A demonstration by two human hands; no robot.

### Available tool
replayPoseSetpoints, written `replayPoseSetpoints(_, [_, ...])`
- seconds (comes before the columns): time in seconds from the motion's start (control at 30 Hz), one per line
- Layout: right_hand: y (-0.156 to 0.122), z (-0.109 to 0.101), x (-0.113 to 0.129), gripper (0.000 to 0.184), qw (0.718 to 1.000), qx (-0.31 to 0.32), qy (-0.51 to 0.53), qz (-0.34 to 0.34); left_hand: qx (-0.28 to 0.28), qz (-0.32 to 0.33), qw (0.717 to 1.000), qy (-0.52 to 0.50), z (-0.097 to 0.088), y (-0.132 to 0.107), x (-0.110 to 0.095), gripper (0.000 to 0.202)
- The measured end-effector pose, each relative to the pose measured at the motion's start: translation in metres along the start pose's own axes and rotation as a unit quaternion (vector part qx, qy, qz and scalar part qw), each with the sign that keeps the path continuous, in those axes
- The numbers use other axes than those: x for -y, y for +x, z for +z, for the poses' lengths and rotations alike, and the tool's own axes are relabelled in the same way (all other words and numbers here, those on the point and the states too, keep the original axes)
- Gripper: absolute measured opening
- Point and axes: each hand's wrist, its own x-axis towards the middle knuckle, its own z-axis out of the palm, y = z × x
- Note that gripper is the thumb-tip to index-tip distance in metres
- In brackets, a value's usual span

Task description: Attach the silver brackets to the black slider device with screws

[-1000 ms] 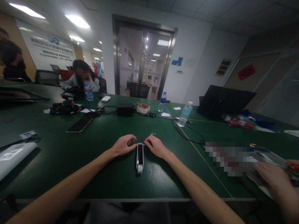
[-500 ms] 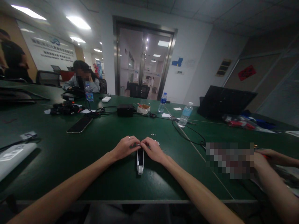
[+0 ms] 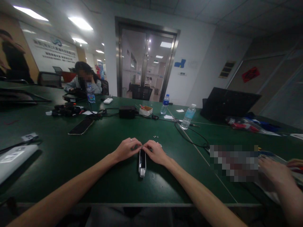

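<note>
On the green table [image 3: 106, 186] a narrow white-edged object [image 3: 142, 164] with a dark middle and a pale blunt near end lies lengthwise in front of me; its exact kind is unclear. At its far end my left hand [image 3: 127, 148] has thumb and fingers pinched together, a ring on one finger. Touching the same spot from the other side, my right hand [image 3: 154, 152] is pinched too. Between the fingertips is something small that I cannot make out. Just beyond the right hand lie several tiny shiny pieces [image 3: 155, 136], with a few pale bits partly hidden behind its knuckles.
A phone [image 3: 81, 126] and a white case-like object [image 3: 17, 160] lie to the left. Ahead are a black box [image 3: 127, 112], a small open box [image 3: 145, 110], cables and water bottles [image 3: 188, 116]. At right, another person's hand [image 3: 272, 170] rests near a blurred-out patch.
My hands stay pinched at the far end of the narrow object, almost unmoved. The other person's hands at right have shifted right and nearer.
</note>
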Motion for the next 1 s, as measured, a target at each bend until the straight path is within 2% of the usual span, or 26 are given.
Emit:
replayPoseSetpoints(0.57, [0.001, -0.007, -0.001, 0.02, 0.998, 0.024, -0.04, -0.033, 0.033, -0.021, 0.999, -0.02, -0.003, 0.0, 0.004, 0.014])
replayPoseSetpoints(0.83, [-0.001, -0.024, -0.023, 0.019, 0.994, 0.045, -0.101, -0.009, 0.094, -0.07, 0.991, -0.064, -0.01, -0.005, 0.027, 0.017])
replayPoseSetpoints(1.0, [-0.003, -0.026, -0.033, 0.019, 0.989, 0.079, -0.124, -0.004, 0.119, -0.091, 0.986, -0.076, -0.008, -0.006, 0.03, 0.018])
